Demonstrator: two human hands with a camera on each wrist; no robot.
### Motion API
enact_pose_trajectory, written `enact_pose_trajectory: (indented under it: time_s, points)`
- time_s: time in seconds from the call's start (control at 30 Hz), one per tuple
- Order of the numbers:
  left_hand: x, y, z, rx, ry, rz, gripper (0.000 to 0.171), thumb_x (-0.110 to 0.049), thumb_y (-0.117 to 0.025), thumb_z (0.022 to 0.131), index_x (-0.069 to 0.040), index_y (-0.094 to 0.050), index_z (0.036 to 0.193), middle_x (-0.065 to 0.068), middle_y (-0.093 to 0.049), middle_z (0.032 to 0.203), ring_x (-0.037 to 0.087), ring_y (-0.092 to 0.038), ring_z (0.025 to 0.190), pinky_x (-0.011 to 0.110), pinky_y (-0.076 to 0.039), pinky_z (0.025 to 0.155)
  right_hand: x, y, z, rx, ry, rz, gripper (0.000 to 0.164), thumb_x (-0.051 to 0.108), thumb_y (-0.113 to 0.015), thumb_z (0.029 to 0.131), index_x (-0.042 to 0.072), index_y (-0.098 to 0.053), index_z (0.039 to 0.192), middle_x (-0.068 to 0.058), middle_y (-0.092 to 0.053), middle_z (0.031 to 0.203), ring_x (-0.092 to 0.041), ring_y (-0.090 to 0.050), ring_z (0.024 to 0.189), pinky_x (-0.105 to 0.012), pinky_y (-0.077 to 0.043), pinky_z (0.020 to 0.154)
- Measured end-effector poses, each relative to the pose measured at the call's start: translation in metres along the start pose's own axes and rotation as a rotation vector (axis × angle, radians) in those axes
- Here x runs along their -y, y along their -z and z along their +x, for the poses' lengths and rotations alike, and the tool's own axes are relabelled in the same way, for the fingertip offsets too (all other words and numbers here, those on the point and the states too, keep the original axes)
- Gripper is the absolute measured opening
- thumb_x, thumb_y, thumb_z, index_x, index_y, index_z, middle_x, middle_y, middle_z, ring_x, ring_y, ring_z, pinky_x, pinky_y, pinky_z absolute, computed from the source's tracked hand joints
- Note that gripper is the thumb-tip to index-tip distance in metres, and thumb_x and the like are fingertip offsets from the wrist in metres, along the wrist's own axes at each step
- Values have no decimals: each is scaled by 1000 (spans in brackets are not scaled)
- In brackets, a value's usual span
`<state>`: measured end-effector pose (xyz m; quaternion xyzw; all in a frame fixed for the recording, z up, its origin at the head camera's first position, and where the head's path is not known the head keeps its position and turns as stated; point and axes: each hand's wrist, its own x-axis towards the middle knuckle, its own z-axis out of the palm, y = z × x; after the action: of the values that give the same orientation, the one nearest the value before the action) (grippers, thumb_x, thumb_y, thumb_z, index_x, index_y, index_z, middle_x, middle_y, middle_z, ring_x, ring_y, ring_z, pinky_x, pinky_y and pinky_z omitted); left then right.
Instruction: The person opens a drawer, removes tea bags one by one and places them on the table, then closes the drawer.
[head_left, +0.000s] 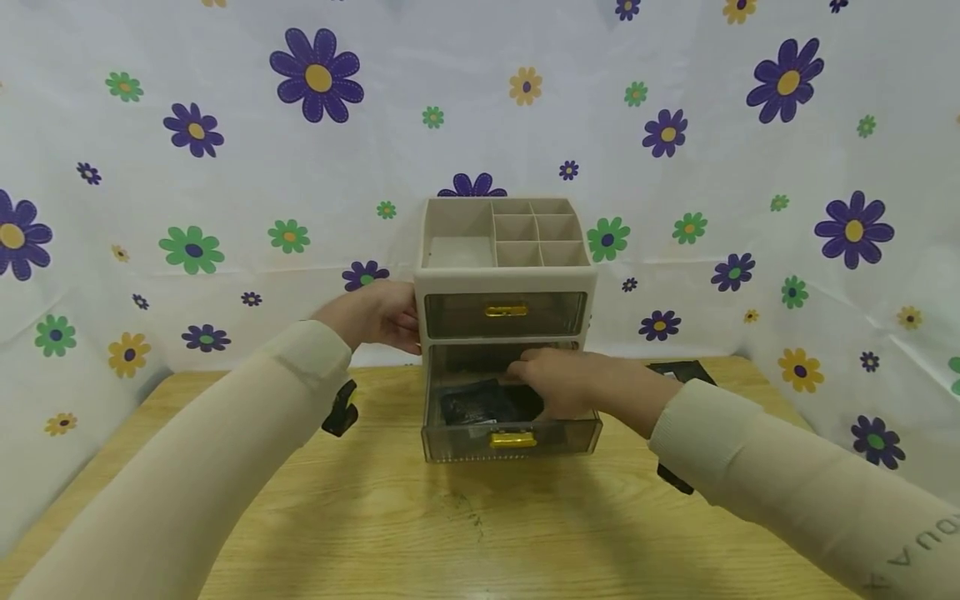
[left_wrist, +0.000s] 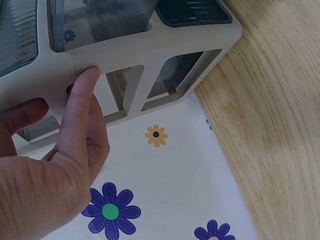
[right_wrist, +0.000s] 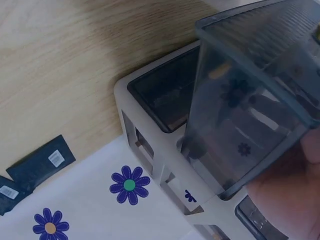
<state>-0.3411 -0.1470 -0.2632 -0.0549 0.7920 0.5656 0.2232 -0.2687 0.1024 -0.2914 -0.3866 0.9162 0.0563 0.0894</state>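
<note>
A beige desk organizer point(head_left: 506, 281) with smoky clear drawers stands on the table. Its lower visible drawer point(head_left: 457, 443), with a gold handle, is pulled out, and dark flat packets point(head_left: 480, 403) lie inside. My left hand point(head_left: 386, 317) holds the organizer's side; in the left wrist view the thumb and fingers grip the beige side frame point(left_wrist: 65, 65) around an opening. My right hand point(head_left: 562, 382) reaches over the drawer's right wall and down into it, over the packets. Its fingertips are largely hidden, so I cannot tell whether they hold a packet.
The organizer's upper drawer point(head_left: 457, 315) is closed, and divided compartments point(head_left: 517, 227) form its top. Black packets with white labels point(right_wrist: 42, 162) lie on the table point(right_wrist: 60, 65) to the organizer's right. A flower-patterned cloth point(head_left: 247, 167) hangs behind.
</note>
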Motion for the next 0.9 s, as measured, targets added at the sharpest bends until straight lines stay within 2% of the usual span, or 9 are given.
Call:
enact_pose_trajectory:
  time_s: [0.2, 0.37, 0.47, 0.6, 0.7, 0.8, 0.9]
  points:
    - [-1, -1, 0, 0, 3, 20, 36, -26, -42, 95, 3, -49, 115, 22, -58, 107, 30, -62, 86, 42, -55, 74, -5, 1, 2, 5, -8, 6, 71, 34, -76, 74, 12, -44, 133, -4, -53, 124, -16, -49, 110, -32, -44, 93]
    - [0, 0, 1, -5, 11, 13, 38, -27, -42, 95, 3, -49, 116, 23, -57, 107, 31, -62, 87, 43, -55, 73, -10, 11, -3, -20, 18, 99, 64, 28, -74, 76, 11, -47, 131, -2, -55, 124, -15, -50, 111, -32, -44, 94]
    - [0, 0, 1, -3, 9, 10, 39, -28, -41, 96, 3, -48, 117, 24, -56, 108, 31, -62, 87, 43, -55, 73, -14, 19, -9, -66, 63, 153, 51, 24, -71, 79, 10, -52, 124, -2, -60, 115, -14, -55, 102, -32, -48, 89]
    - [2, 1, 1, -6, 6, 15, 39, -29, -42, 96, 3, -48, 117, 24, -56, 108, 31, -62, 87, 43, -55, 73, -21, 27, -16, -145, 103, 159, 36, 23, -68, 83, 8, -59, 114, -1, -64, 102, -11, -57, 88, -32, -51, 80]
    - [2, 0, 1, -10, 0, 18, 38, -29, -42, 95, 3, -49, 116, 23, -57, 106, 30, -62, 85, 42, -55, 73, -28, 33, -22, -188, 92, 181, 22, 23, -66, 84, 11, -63, 102, 3, -63, 89, -10, -55, 77, -32, -51, 73]
    - [2, 0, 1, -5, -8, 23, 38, -28, -42, 95, 3, -49, 115, 22, -58, 104, 29, -62, 85, 42, -55, 73, -36, 38, -31, -225, 66, 202, 10, 24, -64, 86, 15, -62, 89, 6, -57, 75, -11, -49, 65, -32, -45, 62]
    - [1, 0, 0, -1, -12, 22, 38, -28, -42, 95, 3, -48, 116, 22, -57, 106, 30, -62, 86, 42, -55, 74, -46, 42, -43, -280, 29, 215, 10, 25, -63, 86, 16, -58, 84, 5, -50, 70, -13, -44, 62, -32, -39, 58]
